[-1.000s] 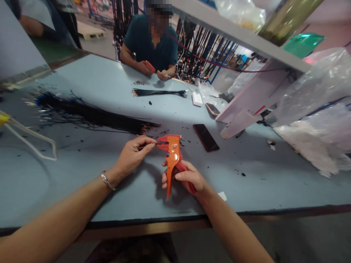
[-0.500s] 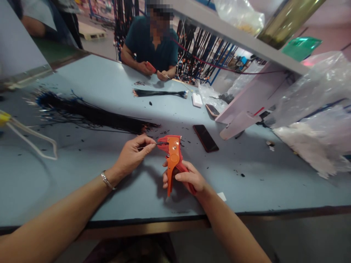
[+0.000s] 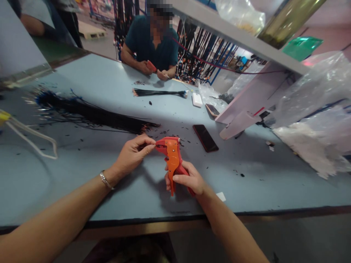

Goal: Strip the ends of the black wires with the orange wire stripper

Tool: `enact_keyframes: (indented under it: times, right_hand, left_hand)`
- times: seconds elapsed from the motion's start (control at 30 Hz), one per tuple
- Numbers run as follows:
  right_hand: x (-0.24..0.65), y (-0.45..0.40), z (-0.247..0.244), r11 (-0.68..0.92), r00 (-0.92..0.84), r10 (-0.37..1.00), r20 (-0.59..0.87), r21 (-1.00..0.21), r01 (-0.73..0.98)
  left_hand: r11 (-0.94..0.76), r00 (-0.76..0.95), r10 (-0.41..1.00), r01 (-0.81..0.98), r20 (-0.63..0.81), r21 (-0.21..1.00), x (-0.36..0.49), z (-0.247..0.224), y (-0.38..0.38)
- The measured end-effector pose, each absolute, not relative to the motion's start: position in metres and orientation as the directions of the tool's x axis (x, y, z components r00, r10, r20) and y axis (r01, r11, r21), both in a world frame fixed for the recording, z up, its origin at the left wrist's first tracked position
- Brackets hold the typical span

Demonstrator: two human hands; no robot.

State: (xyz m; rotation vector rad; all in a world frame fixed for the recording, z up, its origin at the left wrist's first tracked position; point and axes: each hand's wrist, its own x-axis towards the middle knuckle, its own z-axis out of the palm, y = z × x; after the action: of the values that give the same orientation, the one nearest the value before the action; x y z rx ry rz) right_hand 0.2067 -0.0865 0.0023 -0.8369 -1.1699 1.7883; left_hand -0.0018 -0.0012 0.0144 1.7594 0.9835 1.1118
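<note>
My right hand (image 3: 189, 179) is wrapped round the handles of an orange and red wire stripper (image 3: 173, 159), held upright above the table with its jaws facing left. At those jaws, my left hand (image 3: 135, 151) pinches a thin black wire between thumb and fingertips; most of the wire is hidden by the hand. Just beyond my left hand lies a thick bundle of black wires (image 3: 101, 115), with copper-coloured ends toward me and blue and silvery ends at the far left.
Across the table (image 3: 109, 197) a co-worker (image 3: 153, 47) holds a red tool. Near them lie a smaller wire bundle (image 3: 161, 93) and a white box (image 3: 196, 99). A dark phone (image 3: 205, 138) is right of the stripper. Black scraps dot the surface; plastic bags (image 3: 309, 95) fill the right.
The wire stripper's handles have come closer together and its jaws have moved slightly left, up against my left fingertips. My left hand has stayed almost in place.
</note>
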Motion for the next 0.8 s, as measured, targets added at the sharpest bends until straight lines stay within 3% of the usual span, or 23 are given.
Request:
enact_keyframes:
  times: [0.8]
  right_hand:
    - [0.2056,-0.0885,0.0024,-0.278,-0.424,0.896,-0.127,-0.908,-0.314]
  left_hand:
    - [-0.359,0.3,0.905,0.155,0.302,0.92,-0.0009,0.0126,-0.0018]
